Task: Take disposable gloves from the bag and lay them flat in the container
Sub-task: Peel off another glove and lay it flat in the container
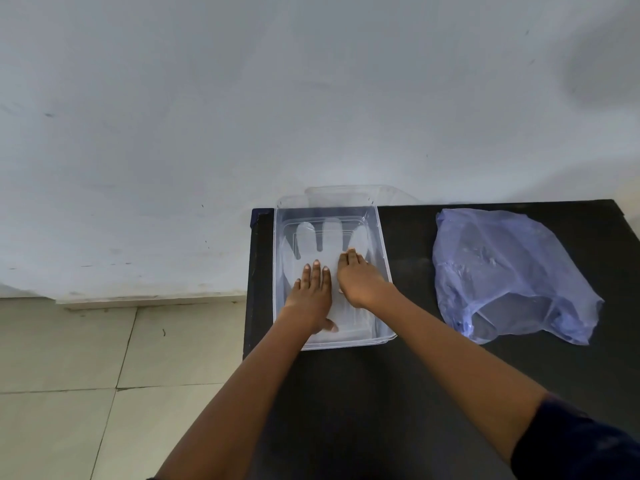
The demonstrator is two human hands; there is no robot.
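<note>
Forearms reach forward from the bottom edge over a black table (433, 375), the right one coming out of a dark sleeve (581, 445). To the left of the table, pale floor tiles (69, 358) with dark joints run up to the base of the wall.

Both hands are down inside a clear plastic container (382, 268) that sits at the table's left side, near its far edge. The left hand (310, 297) lies palm down with fingers straight and slightly spread, pressing on a see-through glove (329, 240) spread flat on the container's floor; its thumb sticks out toward the near wall. The right hand (360, 278) rests just beside it, fingers extended and close together, also flat on the glove and gripping nothing. The glove's fingers point away toward the far wall of the container.

Right of the container, well apart from it, a thin blue plastic bag (509, 271) lies crumpled on the table, its mouth facing the near side.

Behind the container a second clear plastic piece (353, 194) leans up against the wall; what it is cannot be told. The wall (242, 98) itself is plain white with a few small dark marks and scuffs.
</note>
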